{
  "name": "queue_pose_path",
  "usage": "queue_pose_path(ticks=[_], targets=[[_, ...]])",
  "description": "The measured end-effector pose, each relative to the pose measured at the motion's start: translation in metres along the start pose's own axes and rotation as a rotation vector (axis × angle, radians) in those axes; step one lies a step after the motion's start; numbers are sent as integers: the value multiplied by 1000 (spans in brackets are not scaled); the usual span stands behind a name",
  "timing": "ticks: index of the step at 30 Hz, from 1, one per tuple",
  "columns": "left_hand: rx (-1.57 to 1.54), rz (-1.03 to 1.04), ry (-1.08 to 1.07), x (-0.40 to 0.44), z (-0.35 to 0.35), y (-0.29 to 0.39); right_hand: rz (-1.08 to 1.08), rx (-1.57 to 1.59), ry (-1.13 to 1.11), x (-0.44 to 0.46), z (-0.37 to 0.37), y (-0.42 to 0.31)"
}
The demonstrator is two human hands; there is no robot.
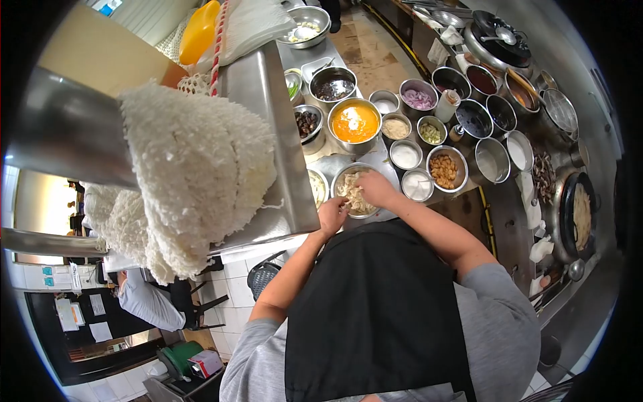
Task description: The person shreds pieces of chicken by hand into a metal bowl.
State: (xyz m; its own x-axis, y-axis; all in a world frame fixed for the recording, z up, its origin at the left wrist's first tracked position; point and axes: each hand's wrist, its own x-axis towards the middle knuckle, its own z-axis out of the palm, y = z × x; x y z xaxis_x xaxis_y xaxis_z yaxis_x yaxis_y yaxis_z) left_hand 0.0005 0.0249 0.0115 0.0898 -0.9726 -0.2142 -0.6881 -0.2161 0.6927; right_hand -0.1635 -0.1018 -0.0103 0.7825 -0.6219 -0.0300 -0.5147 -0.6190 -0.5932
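Observation:
A metal bowl (335,189) of pale, shredded food (351,190) stands on the counter in front of my apron; I cannot tell what food it is. At its near left rim, my left hand (332,216) is closed, its fingertips pinched on a pale shred. From the right, my right hand (377,189) reaches over the rim with its fingers bent down among the shreds. Those fingertips are partly hidden. Just left of this bowl, a second bowl of pale pieces (316,188) shows beside the steel shelf edge.
A pot of orange liquid (354,122) stands just beyond the bowl. Bowls of white powder (405,155) and brown chunks (444,171) are at the right. A steel shelf (258,100) with a white shaggy cloth (201,154) juts in on the left. A wok (577,214) sits far right.

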Motion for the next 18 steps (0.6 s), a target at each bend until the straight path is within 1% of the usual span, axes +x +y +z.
queue_pose_path(ticks=[1,2,4,5,7,9,11,13,14,16,17,18], targets=[[4,2,-6,0,2,-3,-70,-160,-38,-1,2,-7],[-45,-4,15,2,5,-6,-65,-157,-34,-1,7,-12],[-88,-7,29,0,4,-2,-82,-272,-183,-3,19,-21],[-58,-20,10,0,4,0,-78,-270,-179,-4,22,-23],[-28,-33,-5,0,3,1,-83,-257,-82,-6,18,-29],[-22,5,10,-1,5,-3,-95,-264,-78,-4,21,-25],[-37,0,18,0,7,-4,-110,-278,-74,6,30,-10],[-53,-13,27,-2,8,-3,-126,-133,-159,23,42,13],[-73,-1,46,-2,8,-2,-132,-135,-164,29,39,19],[-97,5,64,-3,9,-5,-71,37,-225,32,11,17],[-88,14,76,-2,12,-10,-124,119,-185,27,-5,14],[-79,24,90,-1,11,-9,-122,117,-186,27,-10,19]])
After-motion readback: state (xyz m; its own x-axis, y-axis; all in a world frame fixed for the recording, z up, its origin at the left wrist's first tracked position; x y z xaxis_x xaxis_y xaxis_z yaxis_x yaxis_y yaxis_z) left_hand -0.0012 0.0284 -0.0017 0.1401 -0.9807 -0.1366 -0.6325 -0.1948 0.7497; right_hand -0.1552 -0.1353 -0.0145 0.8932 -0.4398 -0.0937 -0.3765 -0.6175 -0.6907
